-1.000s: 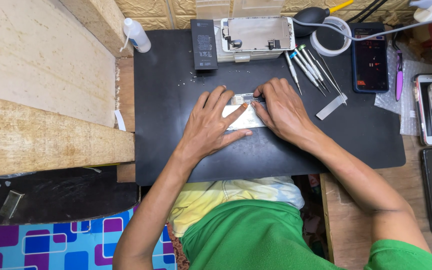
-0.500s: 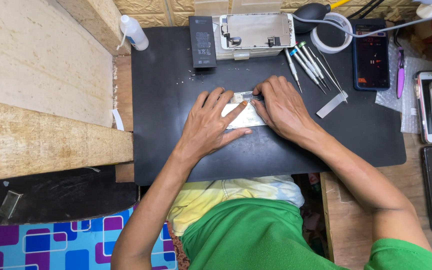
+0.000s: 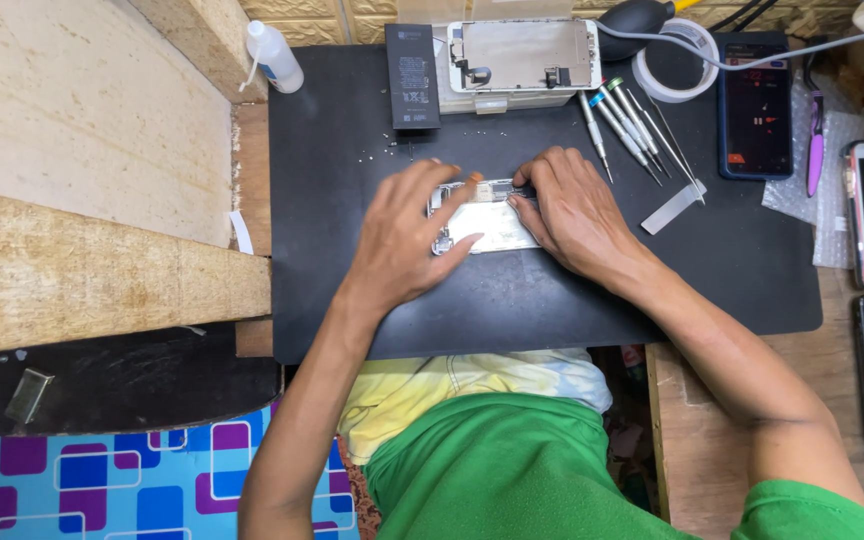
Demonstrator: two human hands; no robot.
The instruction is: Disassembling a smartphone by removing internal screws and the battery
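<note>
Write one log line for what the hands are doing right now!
left hand: pressing on phone frame | right hand: holding its right end | surface: black work mat | nearby: screwdrivers, phone battery

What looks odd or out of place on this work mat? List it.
Tiny loose screws lie scattered on the black mat, unboxed, beside the removed black battery. The left hand and right hand press on an opened phone part. Nothing looks spilled or broken.

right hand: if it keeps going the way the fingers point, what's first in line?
The right hand points left across the opened phone part; it would probably meet the left hand first, whose fingers rest on that same part.
</note>
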